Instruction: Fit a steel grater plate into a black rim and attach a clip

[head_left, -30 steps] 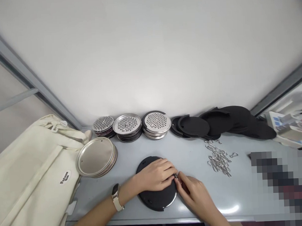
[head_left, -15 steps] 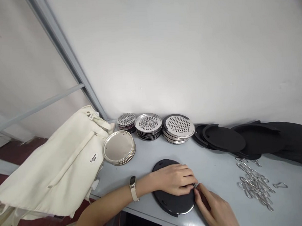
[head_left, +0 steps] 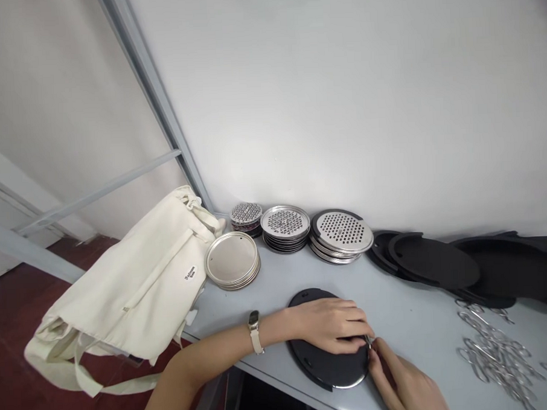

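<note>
While one cream cloth bag (head_left: 145, 283) lies at left, one stack of smooth silver discs (head_left: 232, 259) and three stacks topped by perforated metal discs (head_left: 284, 222) stand at centre; at right, overlapping black round plates (head_left: 432, 261) and silver wire clips (head_left: 495, 355) are too tangled for counting. At lower centre, one black round disc with silver edge (head_left: 332, 368) lies under the left hand (head_left: 335, 326), whose fingers are half bent; I cannot tell whether they grip. The right hand (head_left: 405, 374), nearly closed, pinches a small shiny metal piece (head_left: 369, 341) at the disc's right edge. Grey tabletop (head_left: 268, 299) extends behind the disc; its front edge passes just below.
</note>
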The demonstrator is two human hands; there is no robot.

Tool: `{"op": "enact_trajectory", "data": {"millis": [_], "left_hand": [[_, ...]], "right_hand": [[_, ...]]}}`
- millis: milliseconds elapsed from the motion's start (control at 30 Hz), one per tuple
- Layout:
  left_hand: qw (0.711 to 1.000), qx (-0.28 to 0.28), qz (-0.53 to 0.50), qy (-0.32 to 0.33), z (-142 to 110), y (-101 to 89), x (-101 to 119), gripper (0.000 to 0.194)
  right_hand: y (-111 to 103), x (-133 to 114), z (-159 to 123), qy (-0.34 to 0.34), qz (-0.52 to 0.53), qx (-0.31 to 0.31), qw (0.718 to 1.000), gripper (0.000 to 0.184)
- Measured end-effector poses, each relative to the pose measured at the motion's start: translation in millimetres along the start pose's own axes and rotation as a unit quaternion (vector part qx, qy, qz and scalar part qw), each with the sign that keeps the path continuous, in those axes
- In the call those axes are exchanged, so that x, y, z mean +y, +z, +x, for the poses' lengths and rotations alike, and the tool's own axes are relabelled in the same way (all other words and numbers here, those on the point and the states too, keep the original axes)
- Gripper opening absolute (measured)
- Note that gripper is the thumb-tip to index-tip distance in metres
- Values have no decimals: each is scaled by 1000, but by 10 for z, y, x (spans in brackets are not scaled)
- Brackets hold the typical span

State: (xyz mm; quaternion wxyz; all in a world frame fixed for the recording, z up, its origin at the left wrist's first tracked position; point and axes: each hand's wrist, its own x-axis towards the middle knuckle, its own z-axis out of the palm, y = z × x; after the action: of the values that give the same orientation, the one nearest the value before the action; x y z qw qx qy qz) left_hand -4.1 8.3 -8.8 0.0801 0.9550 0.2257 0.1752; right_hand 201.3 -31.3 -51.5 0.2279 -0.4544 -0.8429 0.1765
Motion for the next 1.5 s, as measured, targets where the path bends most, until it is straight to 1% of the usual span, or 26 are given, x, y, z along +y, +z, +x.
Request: {"op": "enact_trajectory", "data": {"millis": [433,700,900,1200,1500], "left_hand": [[1000,-3,-3,-9,-5,23,-7,29],[1000,-19,-11,-13,7,15,-6,29],[1000,-6,-17,-7,7,-7,-4,25],[1000,3,0,7,7,25,-27,30],[1000,10,-4,16,5,3,-21,30]], "right_hand": [[-7,-17,2,-24,-17,18,999,29],[-7,14,-25,-21,-17,1,1000,27],[-17,8,-21,-12,-9,-7,1000,29],[-1,27,-30,-30,-23,6,999,28],[-11,44,-41,-11,-4,-18,1000,29]]}}
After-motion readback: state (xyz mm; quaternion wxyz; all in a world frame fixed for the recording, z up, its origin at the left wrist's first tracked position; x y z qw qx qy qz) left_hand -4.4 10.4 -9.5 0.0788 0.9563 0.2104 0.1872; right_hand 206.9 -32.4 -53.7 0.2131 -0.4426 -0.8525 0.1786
